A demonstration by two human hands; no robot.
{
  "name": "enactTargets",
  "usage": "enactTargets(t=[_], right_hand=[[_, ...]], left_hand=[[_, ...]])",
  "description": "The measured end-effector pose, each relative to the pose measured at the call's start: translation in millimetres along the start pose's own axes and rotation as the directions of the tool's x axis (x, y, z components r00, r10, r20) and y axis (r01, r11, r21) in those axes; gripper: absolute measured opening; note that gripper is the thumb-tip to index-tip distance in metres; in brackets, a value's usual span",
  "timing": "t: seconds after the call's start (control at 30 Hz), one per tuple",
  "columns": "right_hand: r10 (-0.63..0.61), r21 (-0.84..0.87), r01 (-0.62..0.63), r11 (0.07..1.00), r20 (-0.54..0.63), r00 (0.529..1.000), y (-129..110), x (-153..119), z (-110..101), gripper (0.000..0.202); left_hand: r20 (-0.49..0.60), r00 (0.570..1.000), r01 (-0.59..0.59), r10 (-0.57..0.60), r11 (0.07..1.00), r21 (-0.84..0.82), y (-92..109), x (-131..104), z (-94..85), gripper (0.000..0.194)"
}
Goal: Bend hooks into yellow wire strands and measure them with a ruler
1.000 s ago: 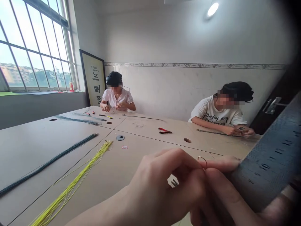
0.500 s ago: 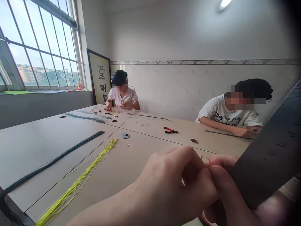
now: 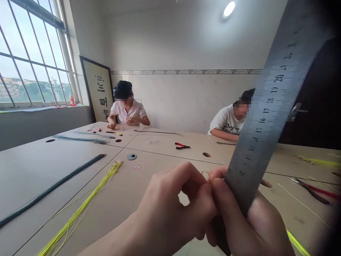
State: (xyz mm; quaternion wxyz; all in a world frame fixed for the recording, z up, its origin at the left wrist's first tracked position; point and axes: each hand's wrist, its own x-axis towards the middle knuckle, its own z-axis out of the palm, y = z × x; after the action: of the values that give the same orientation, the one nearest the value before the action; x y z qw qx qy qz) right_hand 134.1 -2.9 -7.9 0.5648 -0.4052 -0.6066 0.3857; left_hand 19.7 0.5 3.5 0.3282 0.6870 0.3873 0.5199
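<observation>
A steel ruler (image 3: 261, 117) slants up to the right, gripped in my right hand (image 3: 247, 220) with its numbers facing me. Between the pinched fingertips of both hands a small loop of thin yellowish cord (image 3: 205, 173) stands up. My left hand (image 3: 173, 202) is closed in a pinch on this cord, its thumb and forefinger meeting my right thumb. The rest of the cord is hidden by my fingers. Both hands are held above the table (image 3: 149, 199).
Left lie a yellow cord bundle (image 3: 90, 199) and a dark teal bundle (image 3: 58, 185). Red-handled pliers (image 3: 182, 145) are beyond my hands; another pair (image 3: 314, 190) lies right. Two people, one in a pink top (image 3: 128, 112), one in a white shirt (image 3: 222, 122), sit across the table.
The view has turned right, so my hands and the table things sit further left in the picture. The ruler is more upright and its scale now shows. Both hands keep their pinch.
</observation>
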Motion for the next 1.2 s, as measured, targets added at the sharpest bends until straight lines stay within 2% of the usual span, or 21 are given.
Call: enactTargets(t=[0.1, 0.17, 0.27, 0.4, 0.47, 0.53, 0.6, 0.67, 0.77, 0.87, 0.93, 1.03, 1.1, 1.2], right_hand=[[0.021, 0.059, -0.019, 0.998, -0.026, 0.999, -2.2, -0.6, -0.8, 0.031], [0.037, 0.131, -0.032, 0.991, -0.029, 0.999, -3.9, -0.2, -2.7, 0.030], [0.047, 0.174, -0.048, 0.984, 0.010, 0.999, -5.1, 0.8, -5.5, 0.033], [0.031, 0.128, -0.039, 0.991, 0.062, 0.998, -3.4, 1.6, -5.0, 0.034], [0.011, 0.123, -0.019, 0.992, 0.065, 0.998, -2.1, 1.8, -3.7, 0.034], [0.003, 0.116, -0.010, 0.993, 0.063, 0.998, -1.1, 2.0, -2.8, 0.033], [0.004, 0.082, -0.009, 0.997, 0.057, 0.998, -0.4, 2.3, -3.0, 0.033], [0.004, 0.044, -0.006, 0.999, 0.043, 0.999, -0.2, 2.7, -3.7, 0.033], [-0.010, 0.030, 0.010, 0.999, 0.009, 1.000, -1.0, 3.5, -4.5, 0.031], [-0.008, 0.041, 0.009, 0.999, -0.011, 1.000, -2.6, 4.2, -4.6, 0.030], [0.010, 0.044, -0.010, 0.999, -0.005, 1.000, -3.6, 4.4, -4.9, 0.031], [0.038, 0.041, -0.039, 0.998, 0.012, 0.999, -4.2, 4.5, -5.7, 0.032], [0.035, 0.031, -0.035, 0.999, 0.012, 0.999, -3.9, 4.5, -6.2, 0.032], [-0.014, 0.008, 0.014, 1.000, 0.020, 1.000, -2.3, 4.4, -6.5, 0.031]], left_hand=[[-0.099, 0.991, -0.085, 0.091, 0.995, 0.059, -0.8, 0.4, -1.9, 0.018], [-0.128, 0.983, -0.119, 0.133, 0.987, 0.112, 0.0, 1.8, -3.3, 0.018], [-0.100, 0.988, -0.111, 0.122, 0.989, 0.102, 1.5, 3.9, -3.4, 0.019], [0.015, 0.999, -0.043, 0.044, 0.996, -0.074, 0.6, 3.9, -1.3, 0.022], [0.042, 0.999, -0.012, 0.017, 0.994, -0.110, -0.2, 3.2, -0.7, 0.022], [0.033, 0.999, -0.020, 0.022, 0.998, -0.064, -0.7, 2.7, -0.7, 0.022], [-0.014, 0.996, -0.089, 0.090, 0.994, 0.059, -1.0, 2.7, -0.8, 0.021], [-0.087, 0.969, -0.203, 0.230, 0.948, 0.246, -1.6, 3.0, -0.6, 0.019], [-0.131, 0.892, -0.322, 0.433, 0.810, 0.491, -3.3, 3.2, 0.5, 0.020], [-0.105, 0.837, -0.386, 0.537, 0.715, 0.582, -5.2, 3.3, 1.2, 0.018], [-0.096, 0.818, -0.406, 0.567, 0.688, 0.602, -5.8, 3.6, 1.2, 0.017], [-0.108, 0.842, -0.385, 0.529, 0.729, 0.566, -5.1, 3.9, 1.1, 0.020], [-0.111, 0.888, -0.346, 0.445, 0.809, 0.474, -3.6, 3.7, 1.1, 0.021], [-0.050, 0.969, -0.227, 0.243, 0.951, 0.208, -0.1, 2.6, 0.9, 0.020]])
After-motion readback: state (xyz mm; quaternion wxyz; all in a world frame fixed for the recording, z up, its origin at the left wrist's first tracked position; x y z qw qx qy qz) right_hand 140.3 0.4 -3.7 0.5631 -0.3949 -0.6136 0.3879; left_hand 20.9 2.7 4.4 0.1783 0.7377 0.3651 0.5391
